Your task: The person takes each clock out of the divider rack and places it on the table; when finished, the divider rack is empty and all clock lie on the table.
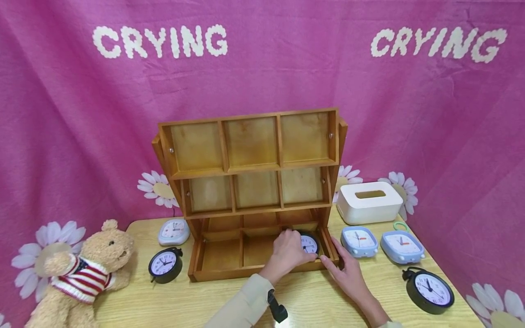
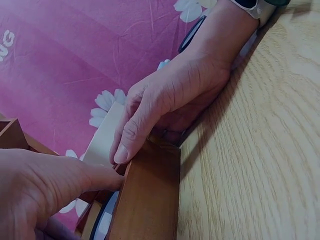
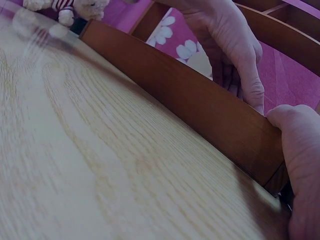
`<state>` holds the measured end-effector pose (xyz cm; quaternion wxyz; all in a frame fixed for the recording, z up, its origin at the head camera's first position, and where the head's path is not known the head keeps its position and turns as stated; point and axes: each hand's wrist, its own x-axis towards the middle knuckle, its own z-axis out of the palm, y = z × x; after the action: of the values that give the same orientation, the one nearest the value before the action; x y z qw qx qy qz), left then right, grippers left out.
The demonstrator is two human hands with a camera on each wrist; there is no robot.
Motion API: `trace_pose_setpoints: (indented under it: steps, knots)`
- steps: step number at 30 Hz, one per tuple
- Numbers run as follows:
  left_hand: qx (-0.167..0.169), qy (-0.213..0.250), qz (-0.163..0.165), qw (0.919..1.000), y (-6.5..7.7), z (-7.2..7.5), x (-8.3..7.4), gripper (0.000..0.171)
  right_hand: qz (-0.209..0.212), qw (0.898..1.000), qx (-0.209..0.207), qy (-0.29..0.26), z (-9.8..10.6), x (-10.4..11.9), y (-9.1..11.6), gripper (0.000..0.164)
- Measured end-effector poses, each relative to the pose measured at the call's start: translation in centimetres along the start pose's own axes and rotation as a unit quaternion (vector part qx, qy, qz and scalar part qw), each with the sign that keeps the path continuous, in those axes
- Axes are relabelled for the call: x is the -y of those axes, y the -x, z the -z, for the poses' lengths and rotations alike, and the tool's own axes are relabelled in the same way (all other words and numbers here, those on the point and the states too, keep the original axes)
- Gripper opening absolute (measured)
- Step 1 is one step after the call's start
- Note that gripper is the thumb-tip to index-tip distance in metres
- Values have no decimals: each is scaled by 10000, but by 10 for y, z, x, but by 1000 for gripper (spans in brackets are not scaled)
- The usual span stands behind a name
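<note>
A black round alarm clock (image 1: 309, 243) with a white dial sits in the bottom right compartment of the tiered wooden shelf (image 1: 221, 272). My left hand (image 1: 287, 250) reaches in from the left and holds the clock, its thumb stretched along the front board; the fingers behind the clock are hidden. At the shelf's front right corner, my right hand (image 1: 348, 273) grips the wood, thumb on the top edge and fingers along the outer side. From the left wrist, part of the clock (image 2: 103, 220) shows behind the front board (image 2: 150, 195).
Right of the shelf stand two blue clocks (image 1: 359, 241) (image 1: 403, 247), a black alarm clock (image 1: 430, 289) and a white tissue box (image 1: 369, 205). To the left are a white clock (image 1: 174, 231), another black alarm clock (image 1: 165, 265) and a teddy bear (image 1: 88, 273). A pink curtain (image 1: 254, 68) hangs behind.
</note>
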<state>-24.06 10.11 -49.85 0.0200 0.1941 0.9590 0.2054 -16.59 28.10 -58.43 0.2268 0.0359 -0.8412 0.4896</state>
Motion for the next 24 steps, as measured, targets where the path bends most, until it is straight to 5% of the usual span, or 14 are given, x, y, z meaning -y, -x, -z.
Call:
trace_pose_setpoints:
  steps: [9, 17, 24]
  knots:
    - [-15, 279, 86, 9996, -1, -3, -3, 63, 16, 10000, 4, -24, 1, -1, -1, 66]
    - [-575, -74, -9, 9983, -4, -11, 2, 83, 66, 10000, -41, -30, 1, -1, -1, 66]
    - [-626, 47, -115, 9980, -6, -12, 7, 94, 38, 10000, -21, 35, 1, -2, -1, 67]
